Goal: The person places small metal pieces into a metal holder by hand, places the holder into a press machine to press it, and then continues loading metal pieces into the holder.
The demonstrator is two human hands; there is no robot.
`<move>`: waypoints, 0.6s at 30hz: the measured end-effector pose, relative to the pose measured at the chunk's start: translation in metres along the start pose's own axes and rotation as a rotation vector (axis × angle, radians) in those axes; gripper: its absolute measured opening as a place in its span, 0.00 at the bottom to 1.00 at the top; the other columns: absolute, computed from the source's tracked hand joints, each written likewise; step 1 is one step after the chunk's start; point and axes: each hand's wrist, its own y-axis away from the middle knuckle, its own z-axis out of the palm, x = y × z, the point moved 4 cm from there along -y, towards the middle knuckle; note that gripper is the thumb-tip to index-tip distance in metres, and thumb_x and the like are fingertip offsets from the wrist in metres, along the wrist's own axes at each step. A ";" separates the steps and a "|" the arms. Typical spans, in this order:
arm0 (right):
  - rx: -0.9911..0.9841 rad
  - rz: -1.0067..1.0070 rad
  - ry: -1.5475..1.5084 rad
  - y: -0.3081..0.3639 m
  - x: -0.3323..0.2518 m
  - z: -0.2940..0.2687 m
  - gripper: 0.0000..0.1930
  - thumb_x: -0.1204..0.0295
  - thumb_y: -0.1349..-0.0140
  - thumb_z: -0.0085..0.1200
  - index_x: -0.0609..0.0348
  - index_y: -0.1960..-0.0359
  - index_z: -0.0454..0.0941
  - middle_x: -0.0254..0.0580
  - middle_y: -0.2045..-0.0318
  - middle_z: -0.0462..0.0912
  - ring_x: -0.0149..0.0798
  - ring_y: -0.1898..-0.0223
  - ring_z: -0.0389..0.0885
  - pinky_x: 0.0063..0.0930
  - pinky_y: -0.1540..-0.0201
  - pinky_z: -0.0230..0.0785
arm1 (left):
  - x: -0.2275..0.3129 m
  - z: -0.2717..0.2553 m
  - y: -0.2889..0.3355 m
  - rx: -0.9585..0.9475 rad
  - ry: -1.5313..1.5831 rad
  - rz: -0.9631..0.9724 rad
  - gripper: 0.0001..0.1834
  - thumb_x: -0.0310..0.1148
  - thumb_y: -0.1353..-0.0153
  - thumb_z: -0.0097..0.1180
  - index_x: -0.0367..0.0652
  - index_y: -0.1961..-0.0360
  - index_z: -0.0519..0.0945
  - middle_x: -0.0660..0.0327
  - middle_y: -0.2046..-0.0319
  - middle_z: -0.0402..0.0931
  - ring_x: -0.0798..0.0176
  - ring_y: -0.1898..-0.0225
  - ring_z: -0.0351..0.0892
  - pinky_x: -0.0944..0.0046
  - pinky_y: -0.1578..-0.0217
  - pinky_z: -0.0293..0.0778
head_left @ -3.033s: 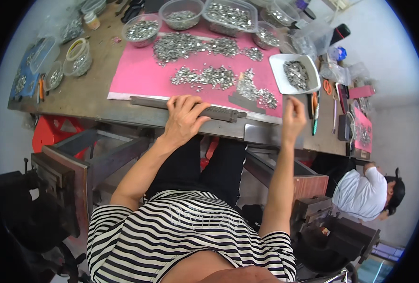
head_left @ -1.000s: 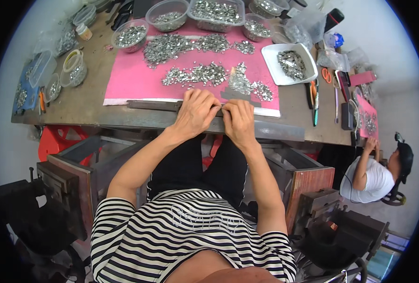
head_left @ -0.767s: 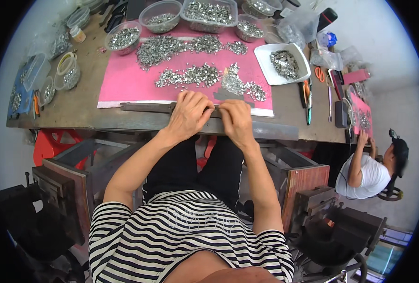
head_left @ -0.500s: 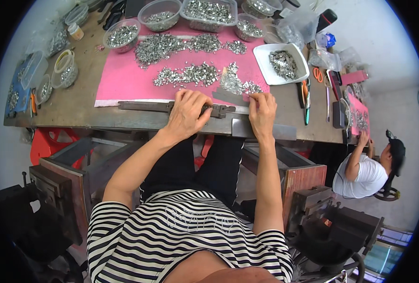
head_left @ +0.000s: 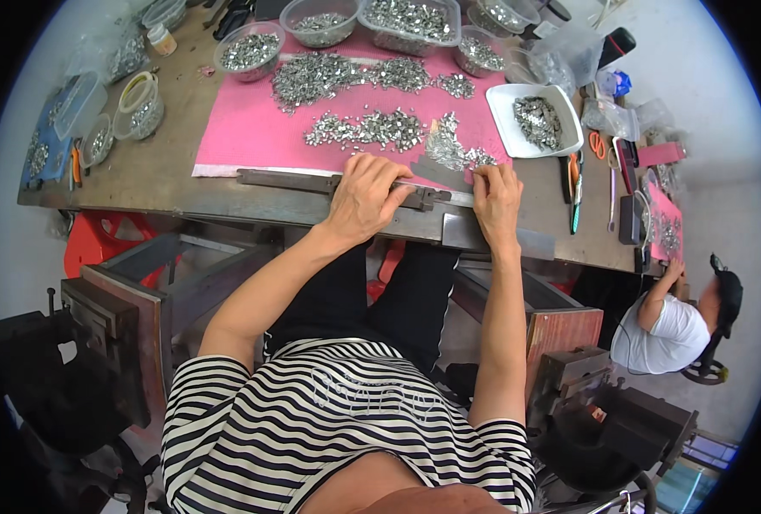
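Observation:
My left hand (head_left: 366, 199) is closed over a long dark metal bar tool (head_left: 286, 179) lying along the near edge of the bench. Its thumb and forefinger reach toward the blocky right end (head_left: 433, 199) of that tool. From this end a bright narrow metal strip (head_left: 460, 198) runs right, to my right hand (head_left: 498, 201). Those fingers are bent and pinched together at the strip's far end; what lies between the fingertips is hidden. Just beyond, a flat grey plate (head_left: 436, 171) rests near small shiny metal pieces (head_left: 446, 144) on a pink cloth (head_left: 252, 128).
Heaps of small metal pieces (head_left: 316, 79) lie on the cloth, with filled plastic tubs (head_left: 249, 53) behind. A white tray (head_left: 502, 118) stands at right, beside pliers (head_left: 576, 193). A metal plate (head_left: 526, 242) lies at the front edge. A co-worker (head_left: 668, 330) sits far right.
The whole view has shifted, so the bench appears farther right and slightly higher. My left thumb and forefinger have stretched out along the tool. The right hand stays at the strip's end.

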 end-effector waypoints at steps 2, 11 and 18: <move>-0.006 0.008 0.012 -0.002 0.001 -0.002 0.03 0.76 0.39 0.61 0.55 0.65 0.81 0.39 0.67 0.77 0.45 0.61 0.77 0.40 0.57 0.62 | 0.002 0.003 -0.001 0.005 -0.043 0.018 0.13 0.35 0.40 0.66 0.42 0.58 0.79 0.58 0.62 0.78 0.52 0.56 0.75 0.52 0.49 0.66; 0.006 0.026 -0.128 0.000 0.000 -0.004 0.04 0.78 0.42 0.62 0.56 0.66 0.82 0.38 0.67 0.78 0.45 0.62 0.77 0.39 0.57 0.64 | -0.001 -0.014 0.009 0.169 0.052 0.013 0.13 0.32 0.44 0.70 0.43 0.59 0.81 0.59 0.59 0.78 0.52 0.52 0.75 0.48 0.44 0.68; -0.045 -0.033 -0.028 -0.007 -0.014 -0.005 0.04 0.78 0.41 0.60 0.57 0.65 0.79 0.40 0.66 0.77 0.47 0.60 0.76 0.41 0.56 0.62 | -0.009 -0.024 0.026 0.254 -0.025 -0.018 0.09 0.26 0.42 0.66 0.44 0.60 0.81 0.63 0.59 0.79 0.55 0.51 0.76 0.45 0.39 0.66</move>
